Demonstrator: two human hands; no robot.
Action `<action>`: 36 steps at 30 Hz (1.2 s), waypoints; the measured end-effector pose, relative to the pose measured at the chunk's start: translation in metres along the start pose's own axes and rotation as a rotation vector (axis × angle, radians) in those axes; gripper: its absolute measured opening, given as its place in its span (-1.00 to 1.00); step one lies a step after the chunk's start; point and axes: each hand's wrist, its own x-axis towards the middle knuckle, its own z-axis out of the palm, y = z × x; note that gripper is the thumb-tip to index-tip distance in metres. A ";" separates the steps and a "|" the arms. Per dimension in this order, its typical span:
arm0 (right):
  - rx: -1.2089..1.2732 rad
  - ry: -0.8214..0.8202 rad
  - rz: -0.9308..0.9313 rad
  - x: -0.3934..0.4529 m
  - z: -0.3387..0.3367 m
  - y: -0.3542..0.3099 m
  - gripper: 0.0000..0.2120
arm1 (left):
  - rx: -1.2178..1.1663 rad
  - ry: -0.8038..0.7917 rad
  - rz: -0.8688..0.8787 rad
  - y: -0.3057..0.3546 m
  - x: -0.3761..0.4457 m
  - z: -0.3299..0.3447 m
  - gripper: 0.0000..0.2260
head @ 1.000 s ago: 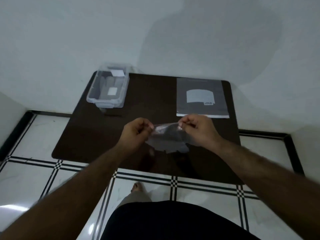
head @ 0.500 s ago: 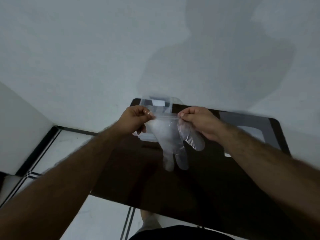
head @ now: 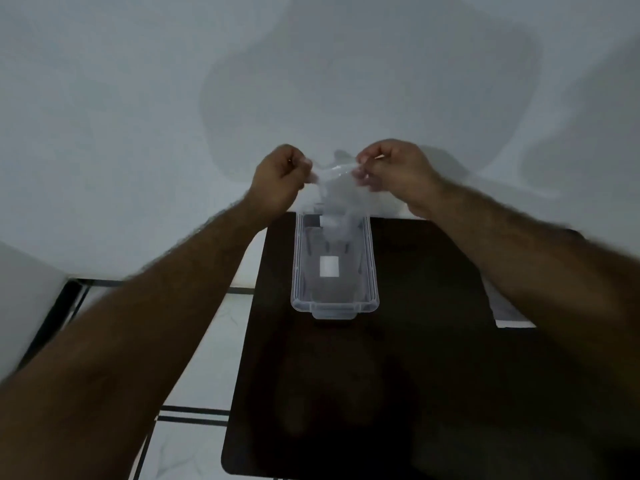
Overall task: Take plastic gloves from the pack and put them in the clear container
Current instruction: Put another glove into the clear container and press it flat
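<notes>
- Dark table (head: 398, 375) stands against a pale wall.
- Left hand (head: 278, 180) and right hand (head: 394, 171) pinch a clear glove (head: 337, 188) by its top edge, above the clear container (head: 370, 271).
- White label (head: 329, 266) inside; no writing legible.

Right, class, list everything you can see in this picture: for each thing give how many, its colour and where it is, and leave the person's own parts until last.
Plastic glove: one, clear, held up by its cuff, hanging over the far end of the container.
Clear container: one, transparent with a white label inside, open, at the far left of the table.
Glove pack: one, grey and white, on the table's right side, mostly hidden behind the right forearm.
Table: one, dark brown, against the wall.
Floor: white tiles with black lines, left of the table.
Wall: pale grey, behind the table.
Left hand: one, fingers pinching the cuff's left end.
Right hand: one, fingers pinching the cuff's right end.
</notes>
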 end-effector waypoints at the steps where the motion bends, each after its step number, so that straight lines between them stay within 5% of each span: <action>1: -0.012 -0.002 -0.037 0.002 -0.002 -0.005 -0.94 | 0.010 0.019 0.069 0.001 0.004 -0.002 -0.88; 7: -0.080 -0.096 -0.233 -0.004 -0.002 0.015 -0.90 | 0.214 0.033 0.320 -0.017 -0.014 -0.014 -0.84; 14: -0.683 -0.308 -0.342 -0.004 0.012 0.079 -0.89 | 0.565 -0.237 0.373 -0.080 -0.024 -0.009 -0.79; 20: -1.045 -0.451 -0.386 0.013 0.028 0.124 -0.86 | 0.763 -0.334 0.294 -0.116 -0.023 0.009 -0.63; 26: -1.168 -0.521 -0.461 0.025 0.034 0.160 -0.89 | 0.841 -0.344 0.168 -0.145 -0.033 0.021 -0.80; 36: -1.398 -0.726 -0.396 0.021 0.043 0.176 -0.89 | 1.089 -0.440 0.020 -0.149 -0.054 0.043 -0.76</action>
